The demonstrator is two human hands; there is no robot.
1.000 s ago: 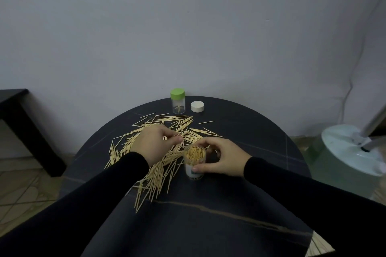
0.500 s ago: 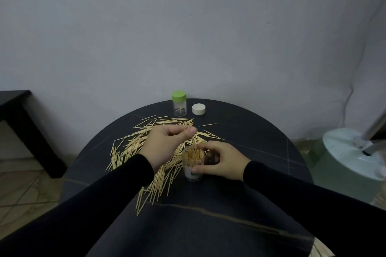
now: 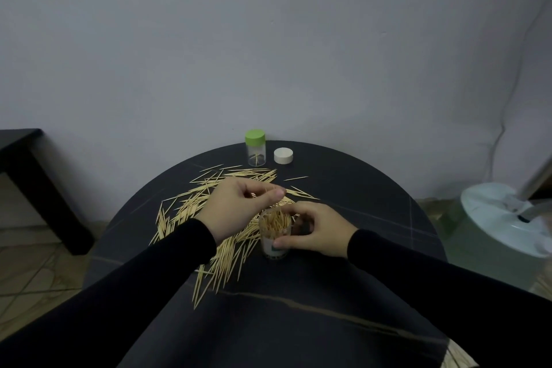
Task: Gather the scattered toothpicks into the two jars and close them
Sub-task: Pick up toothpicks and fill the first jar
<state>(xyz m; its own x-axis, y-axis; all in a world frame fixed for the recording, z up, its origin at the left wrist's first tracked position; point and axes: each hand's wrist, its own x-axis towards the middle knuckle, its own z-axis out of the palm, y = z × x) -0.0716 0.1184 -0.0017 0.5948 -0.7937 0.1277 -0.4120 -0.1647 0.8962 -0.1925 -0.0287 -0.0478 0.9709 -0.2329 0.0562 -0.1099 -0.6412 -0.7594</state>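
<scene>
Left of the left hand (image 3: 239, 206), whose grip pinches a few thin, light, stiff toothpicks, the scattered toothpicks (image 3: 191, 212) cover the tabletop (image 3: 343, 278), best taken mid-length in small bunches, while the right hand (image 3: 316, 231) to its right grips the open, nearly full jar (image 3: 274, 233).

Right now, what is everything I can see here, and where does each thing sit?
round table: one, black, centre.
loose toothpicks: many, pale wood, scattered on the table's left half.
open jar: one, clear, packed with toothpicks, mid-table.
capped jar: one, clear with a green lid, far edge, nearly empty.
white lid: one, just right of the capped jar.
side table: one, black, far left.
stand base: one, white, floor at right.
left hand: pinches toothpicks above the open jar.
right hand: grips the open jar.
</scene>
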